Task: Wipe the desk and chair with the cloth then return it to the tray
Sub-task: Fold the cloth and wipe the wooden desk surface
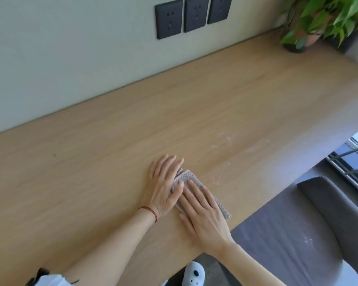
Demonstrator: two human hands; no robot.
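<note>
Both hands, left & right, flat on folded cloth near table edge; I'd worry it unfolds, skipping white dust far right.

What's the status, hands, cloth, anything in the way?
Left hand and right hand flat, pressing the cloth. Cloth folded on the desk. White smears ahead; nothing blocking.

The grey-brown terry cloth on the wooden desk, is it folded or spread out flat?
Folded: the grey-brown terry cloth shows stacked layers at its far end, a narrow strip under both hands.
</note>
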